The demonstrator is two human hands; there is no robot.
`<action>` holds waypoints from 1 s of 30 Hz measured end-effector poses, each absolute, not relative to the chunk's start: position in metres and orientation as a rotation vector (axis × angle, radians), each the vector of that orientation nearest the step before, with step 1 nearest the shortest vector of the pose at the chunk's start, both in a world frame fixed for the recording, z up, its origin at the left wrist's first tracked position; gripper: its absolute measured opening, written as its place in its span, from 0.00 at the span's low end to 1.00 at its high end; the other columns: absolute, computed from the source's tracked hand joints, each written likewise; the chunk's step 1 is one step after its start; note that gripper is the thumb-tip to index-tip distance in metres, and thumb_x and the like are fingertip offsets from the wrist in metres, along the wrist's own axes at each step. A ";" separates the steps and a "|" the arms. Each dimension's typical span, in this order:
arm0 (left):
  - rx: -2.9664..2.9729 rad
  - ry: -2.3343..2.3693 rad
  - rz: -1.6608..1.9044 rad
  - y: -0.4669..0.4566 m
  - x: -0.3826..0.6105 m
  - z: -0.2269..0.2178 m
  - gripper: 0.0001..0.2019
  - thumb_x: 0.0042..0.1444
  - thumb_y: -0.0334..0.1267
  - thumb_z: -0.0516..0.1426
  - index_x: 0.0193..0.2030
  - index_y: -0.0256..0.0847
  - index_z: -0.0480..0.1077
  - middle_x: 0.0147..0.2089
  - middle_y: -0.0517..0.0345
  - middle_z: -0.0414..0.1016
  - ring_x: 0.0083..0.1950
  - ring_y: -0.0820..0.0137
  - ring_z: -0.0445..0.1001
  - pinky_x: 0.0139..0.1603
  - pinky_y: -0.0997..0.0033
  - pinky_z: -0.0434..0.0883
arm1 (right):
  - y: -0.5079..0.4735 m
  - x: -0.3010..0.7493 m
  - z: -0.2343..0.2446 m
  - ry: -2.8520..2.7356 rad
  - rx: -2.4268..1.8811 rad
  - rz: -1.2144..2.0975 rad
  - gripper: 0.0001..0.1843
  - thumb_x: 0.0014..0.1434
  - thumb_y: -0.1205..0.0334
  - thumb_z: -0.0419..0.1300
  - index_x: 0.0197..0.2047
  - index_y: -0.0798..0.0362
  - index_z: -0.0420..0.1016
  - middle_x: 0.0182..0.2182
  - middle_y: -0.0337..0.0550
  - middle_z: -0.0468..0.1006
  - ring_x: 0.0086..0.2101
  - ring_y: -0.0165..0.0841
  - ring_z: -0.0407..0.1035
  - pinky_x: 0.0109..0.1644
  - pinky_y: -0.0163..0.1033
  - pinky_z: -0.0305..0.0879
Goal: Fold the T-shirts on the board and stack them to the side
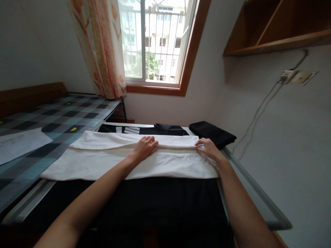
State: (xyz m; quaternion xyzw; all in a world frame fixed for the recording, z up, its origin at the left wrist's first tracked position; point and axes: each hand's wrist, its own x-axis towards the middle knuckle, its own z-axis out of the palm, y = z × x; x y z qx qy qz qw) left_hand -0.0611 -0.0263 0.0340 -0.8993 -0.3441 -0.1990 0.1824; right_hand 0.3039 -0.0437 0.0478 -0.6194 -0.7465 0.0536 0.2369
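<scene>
A long white cloth garment [103, 163] lies across the table, its far part folded over into a strip. My left hand [145, 147] is closed at the middle of the fold's edge, fingers curled over the fabric. Toward the right end of the same fold, my right hand [209, 148] grips the cloth between thumb and fingers. Beneath the white garment spreads a black cloth [165, 203], which shows on the near side. A black piece with white stripes [131, 130] sticks out beyond the far edge.
A folded black cloth [213, 133] sits at the table's far right corner. To the left is a bed with a checked mattress [85, 106] and a paper sheet [23, 144]. A cable [258, 110] hangs down the right wall below a wooden shelf [279, 43]. Behind is a curtained window [157, 44].
</scene>
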 end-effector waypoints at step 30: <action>-2.729 -0.847 -0.341 -0.040 -0.062 0.046 0.03 0.58 0.34 0.55 0.36 0.41 0.70 0.38 0.54 0.72 0.36 0.67 0.71 0.39 0.67 0.64 | -0.060 0.264 0.053 -2.210 -1.662 0.381 0.19 0.57 0.44 0.57 0.29 0.52 0.70 0.25 0.40 0.73 0.26 0.31 0.63 0.29 0.35 0.54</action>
